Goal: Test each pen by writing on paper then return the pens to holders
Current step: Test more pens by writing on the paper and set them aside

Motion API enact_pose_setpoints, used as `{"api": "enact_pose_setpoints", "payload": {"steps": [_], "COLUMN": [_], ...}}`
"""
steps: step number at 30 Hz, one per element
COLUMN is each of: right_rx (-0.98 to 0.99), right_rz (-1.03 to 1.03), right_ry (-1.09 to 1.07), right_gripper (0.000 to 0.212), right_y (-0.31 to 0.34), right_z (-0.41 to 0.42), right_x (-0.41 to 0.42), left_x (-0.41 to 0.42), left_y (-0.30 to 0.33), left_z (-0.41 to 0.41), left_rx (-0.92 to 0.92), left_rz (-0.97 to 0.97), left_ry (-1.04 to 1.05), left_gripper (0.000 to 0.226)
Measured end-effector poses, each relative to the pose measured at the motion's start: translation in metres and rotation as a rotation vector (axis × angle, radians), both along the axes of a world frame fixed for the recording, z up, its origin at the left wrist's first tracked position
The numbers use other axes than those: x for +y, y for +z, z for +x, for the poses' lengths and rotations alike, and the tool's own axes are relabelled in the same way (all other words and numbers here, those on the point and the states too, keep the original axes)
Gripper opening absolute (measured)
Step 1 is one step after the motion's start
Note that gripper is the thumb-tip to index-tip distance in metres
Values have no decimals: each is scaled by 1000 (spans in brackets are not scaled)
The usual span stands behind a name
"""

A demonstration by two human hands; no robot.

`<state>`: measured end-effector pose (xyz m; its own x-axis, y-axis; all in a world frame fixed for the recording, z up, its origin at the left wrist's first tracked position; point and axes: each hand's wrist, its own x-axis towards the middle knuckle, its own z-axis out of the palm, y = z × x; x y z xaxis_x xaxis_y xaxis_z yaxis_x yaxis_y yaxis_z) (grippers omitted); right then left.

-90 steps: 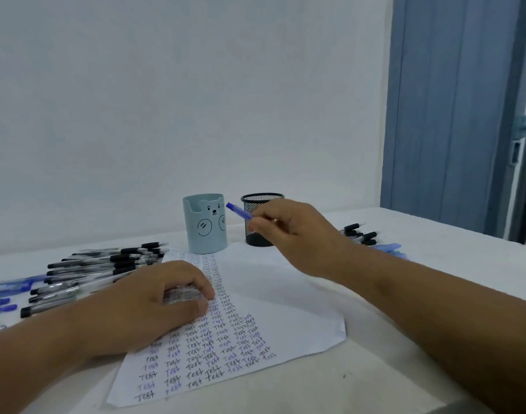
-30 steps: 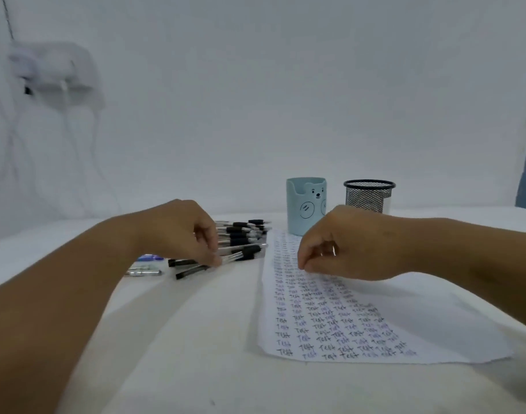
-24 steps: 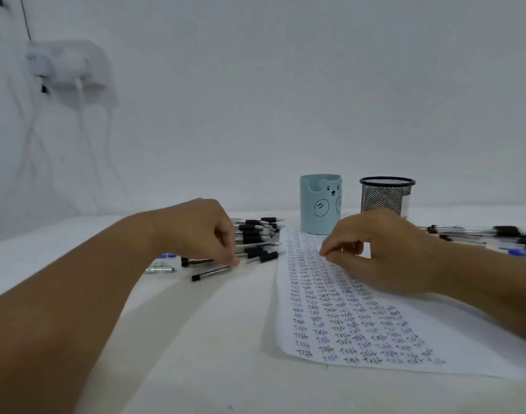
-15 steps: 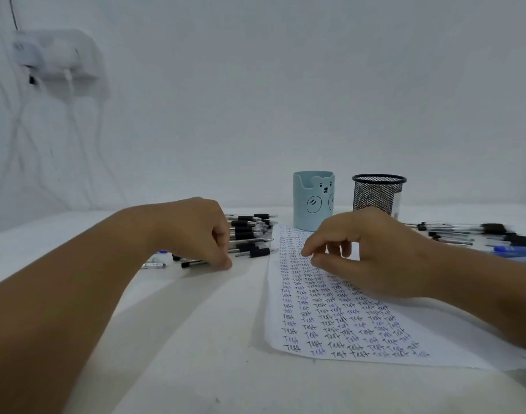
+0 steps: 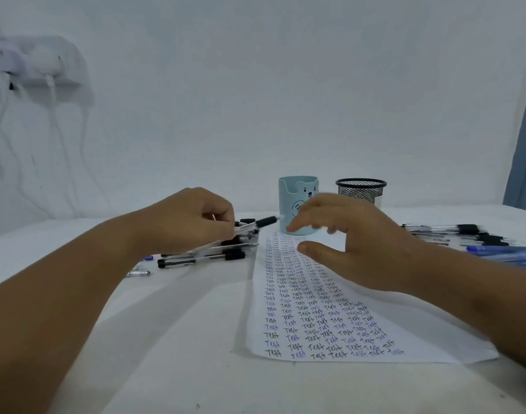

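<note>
The head view shows, at far left, the left hand (image 5: 193,219) pinching a clear-barrelled black-capped pen (image 5: 255,224) lifted just above the loose pile of pens (image 5: 208,255) on the white table (image 5: 172,339). Centre, thin paper (image 5: 312,312) carries rows of "Test". Over it hovers the right hand (image 5: 354,243), fingers spread and blurred, grasping nothing. Behind stand a smooth blue bear holder (image 5: 297,201) and a black mesh holder (image 5: 361,191). Likely step: passing the pen across for uncapping and writing.

A black-capped clear pen (image 5: 257,223) tilts above the pen pile (image 5: 214,252), beside written-over paper (image 5: 321,297).
</note>
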<state>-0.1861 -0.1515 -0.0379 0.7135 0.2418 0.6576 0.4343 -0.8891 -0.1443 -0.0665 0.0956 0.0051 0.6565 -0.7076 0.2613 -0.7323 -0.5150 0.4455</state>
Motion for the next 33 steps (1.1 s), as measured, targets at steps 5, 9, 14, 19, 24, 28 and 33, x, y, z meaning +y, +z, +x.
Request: {"api": "enact_pose_setpoints", "payload": {"steps": [5, 9, 14, 19, 24, 28, 33], "right_rx": [-161, -203, -69, -72, -85, -81, 66], "right_rz": [-230, -279, -135, -109, -121, -136, 216], "right_ry": [-157, -193, -236, -199, -180, -201, -294], "right_gripper": [44, 26, 20, 20, 29, 19, 21], "right_y": [3, 6, 5, 5, 5, 10, 21], "right_z": [5, 7, 7, 5, 4, 3, -7], "right_x": [4, 0, -8, -7, -9, -14, -21], "left_x": [-23, -33, -34, -37, -38, -41, -42], "left_y": [-10, -18, -19, -24, -28, -27, -32], "left_z": [-19, -22, -18, -16, -17, -18, -19], "left_rx": [154, 406, 1057, 1109, 1077, 1108, 894], "left_rz": [-176, -346, -660, -738, -692, -715, -668], "left_ry": [-156, -235, -394, -385, -430, -409, -298], "left_gripper": [12, 8, 41, 44, 32, 41, 59]}}
